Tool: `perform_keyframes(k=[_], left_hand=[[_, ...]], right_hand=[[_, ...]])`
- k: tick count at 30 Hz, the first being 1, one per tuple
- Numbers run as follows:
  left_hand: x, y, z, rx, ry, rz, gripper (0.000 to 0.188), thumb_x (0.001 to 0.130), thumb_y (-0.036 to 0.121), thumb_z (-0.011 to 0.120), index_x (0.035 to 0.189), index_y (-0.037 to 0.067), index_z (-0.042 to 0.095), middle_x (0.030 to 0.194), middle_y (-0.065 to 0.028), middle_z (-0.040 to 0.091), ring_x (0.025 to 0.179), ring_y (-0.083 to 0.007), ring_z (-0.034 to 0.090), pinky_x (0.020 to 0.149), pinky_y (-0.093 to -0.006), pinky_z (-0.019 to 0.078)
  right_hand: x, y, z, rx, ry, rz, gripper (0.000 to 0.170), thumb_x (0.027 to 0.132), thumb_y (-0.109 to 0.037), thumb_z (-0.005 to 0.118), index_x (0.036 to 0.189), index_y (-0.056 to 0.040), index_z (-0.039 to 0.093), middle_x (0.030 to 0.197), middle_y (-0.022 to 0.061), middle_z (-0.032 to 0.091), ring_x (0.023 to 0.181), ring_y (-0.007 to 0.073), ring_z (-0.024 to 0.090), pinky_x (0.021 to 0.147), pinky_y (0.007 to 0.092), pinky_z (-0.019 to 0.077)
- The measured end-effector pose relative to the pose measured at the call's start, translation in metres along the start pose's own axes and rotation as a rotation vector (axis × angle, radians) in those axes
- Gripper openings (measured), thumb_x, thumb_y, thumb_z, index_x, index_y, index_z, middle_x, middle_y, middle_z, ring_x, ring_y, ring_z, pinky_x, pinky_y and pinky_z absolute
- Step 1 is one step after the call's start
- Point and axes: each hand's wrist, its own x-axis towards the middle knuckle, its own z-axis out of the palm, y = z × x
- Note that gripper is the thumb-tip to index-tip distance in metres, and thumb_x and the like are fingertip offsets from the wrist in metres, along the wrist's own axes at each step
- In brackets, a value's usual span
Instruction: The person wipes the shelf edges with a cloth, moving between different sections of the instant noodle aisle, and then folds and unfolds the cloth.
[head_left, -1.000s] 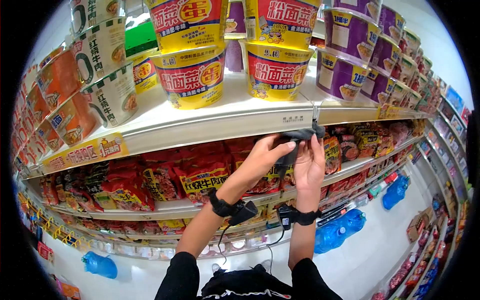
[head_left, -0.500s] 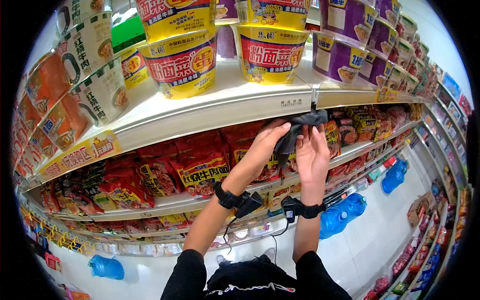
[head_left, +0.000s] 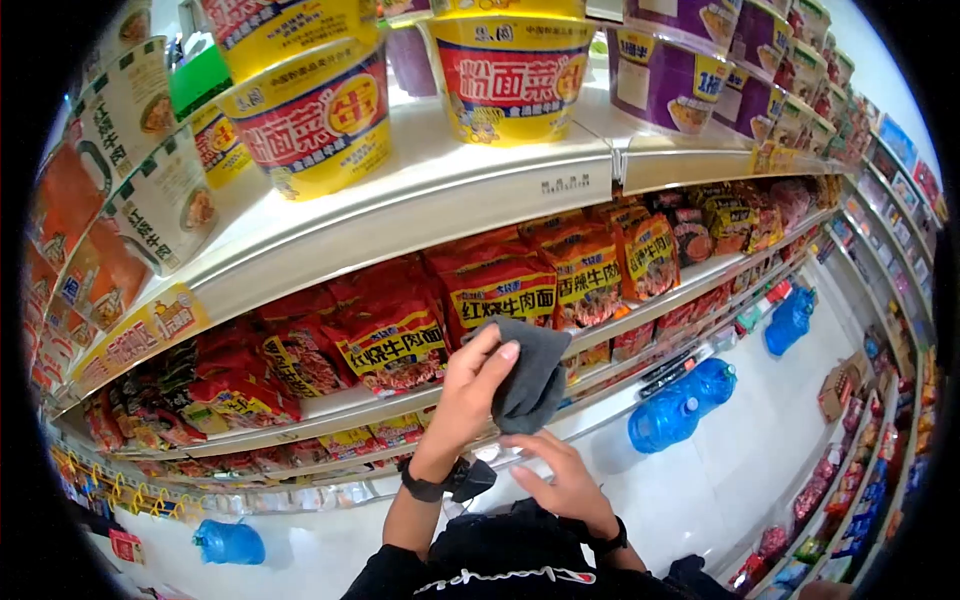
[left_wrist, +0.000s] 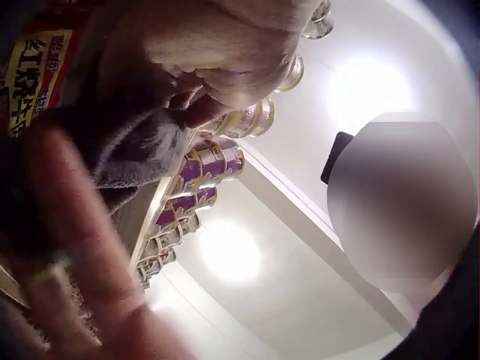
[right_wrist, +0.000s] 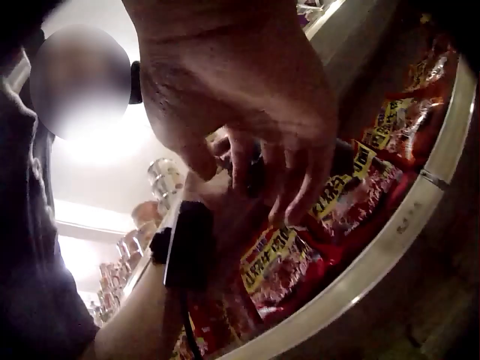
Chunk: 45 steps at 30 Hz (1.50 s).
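A dark grey cloth (head_left: 535, 385), folded over on itself, hangs from my left hand (head_left: 466, 392) in front of the noodle packets. The left thumb lies on the cloth's face, pinching its left edge. Just below its lower end is my right hand (head_left: 568, 487), fingers loosely extended and fingertips right at the cloth's bottom edge. In the left wrist view the cloth (left_wrist: 139, 146) shows beneath the left hand (left_wrist: 217, 45), with blurred fingers (left_wrist: 82, 217) of the other hand close to the camera. My right hand (right_wrist: 247, 97) has its fingers spread downward in the right wrist view.
Yellow noodle tubs (head_left: 510, 80) and purple tubs (head_left: 668, 82) are stacked on the white upper shelf (head_left: 420, 215). Red noodle packets (head_left: 390, 340) line the shelf beneath. Blue water jugs (head_left: 665, 425) lie on the floor to the right, with another jug (head_left: 228, 542) at the left.
Both hands came down and back from the upper shelf's edge, bringing the cloth along. The right hand let go of the cloth and dropped below it; the left still holds it.
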Motion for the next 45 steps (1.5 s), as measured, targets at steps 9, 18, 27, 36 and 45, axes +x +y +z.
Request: perform_keyframes(k=[9,18,27,36,45], left_hand=[[-0.016,-0.005,0.008,0.639,-0.027,0.225,0.017,0.100,0.015,0.059,0.099,-0.001,0.058,0.089,-0.0215,0.061,0.077,-0.0320,0.059,0.068,-0.0355,0.0449],[-0.011,-0.022,0.096,0.541,-0.656,-0.101,0.021,0.100,0.021,0.063,0.095,0.001,0.057,0.070,-0.0089,0.047,0.061,-0.0170,0.045,0.057,-0.0329,0.0402],[-0.004,-0.054,0.204,0.384,-0.851,-0.097,0.025,0.100,0.022,0.064,0.102,0.002,0.050,0.071,-0.0068,0.047,0.065,-0.0146,0.044,0.060,-0.0321,0.0368],[0.007,-0.132,0.250,0.285,-0.691,-0.399,0.062,0.105,0.019,0.058,0.151,-0.007,0.026,0.073,0.0025,0.056,0.064,-0.0037,0.046,0.055,-0.0235,0.0372],[0.035,-0.227,0.309,-0.084,-0.716,-0.807,0.070,0.098,0.019,0.065,0.155,-0.004,0.032,0.088,0.0026,0.064,0.077,-0.0063,0.059,0.074,-0.0239,0.0501]], right_hand=[[-0.016,0.085,0.014,-0.593,0.216,-0.060,0.039,0.090,-0.024,0.070,0.121,-0.0020,0.065,0.114,0.0197,0.068,0.100,0.0403,0.064,0.087,0.0451,0.0505],[-0.070,0.155,0.013,0.044,0.350,0.390,0.035,0.090,-0.027,0.063,0.112,0.0003,0.062,0.099,0.0203,0.066,0.090,0.0392,0.065,0.083,0.0479,0.0536],[-0.195,0.170,-0.082,0.887,0.714,0.521,0.048,0.098,-0.039,0.050,0.124,-0.0004,0.058,0.114,0.0166,0.064,0.101,0.0330,0.064,0.089,0.0440,0.0533],[-0.252,0.186,-0.145,1.454,0.976,0.028,0.061,0.105,-0.051,0.037,0.137,-0.0011,0.054,0.130,0.0130,0.062,0.111,0.0269,0.063,0.094,0.0400,0.0530],[-0.253,0.146,-0.202,1.202,1.312,0.292,0.059,0.106,-0.050,0.045,0.140,-0.0034,0.053,0.137,0.0114,0.061,0.122,0.0277,0.061,0.100,0.0434,0.0515]])
